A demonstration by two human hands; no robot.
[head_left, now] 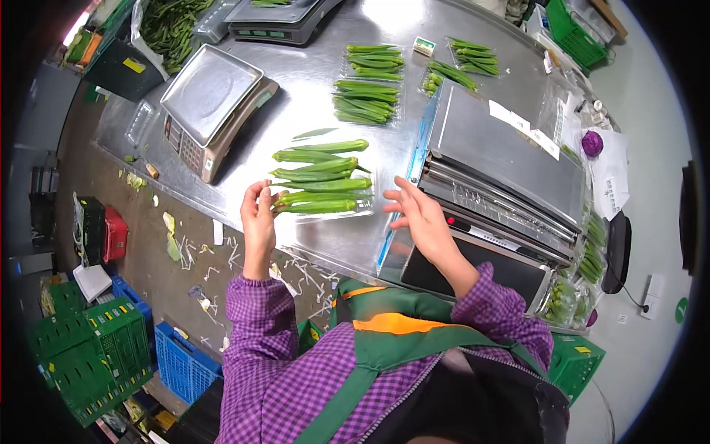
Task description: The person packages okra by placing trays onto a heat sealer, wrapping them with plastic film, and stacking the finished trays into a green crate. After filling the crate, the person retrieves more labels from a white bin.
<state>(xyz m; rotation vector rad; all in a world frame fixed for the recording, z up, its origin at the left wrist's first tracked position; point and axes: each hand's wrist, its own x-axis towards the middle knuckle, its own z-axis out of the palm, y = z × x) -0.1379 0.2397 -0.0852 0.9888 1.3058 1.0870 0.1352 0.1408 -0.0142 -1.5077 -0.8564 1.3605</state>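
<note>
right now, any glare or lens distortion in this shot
Head view: strong white glare on the steel table, including around the okra; head view again: fisheye distortion bows the table's far edge, and the picture's corners go black.

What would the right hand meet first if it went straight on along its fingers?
The right hand would probably meet the nearest edge of the clear tray holding okra, though its height above the table is unclear.

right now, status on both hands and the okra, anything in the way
Left hand at left ends of okra, contact unclear. Right hand open, empty. Okra laid side by side. Metal machine near right hand, not blocking okra.
</note>
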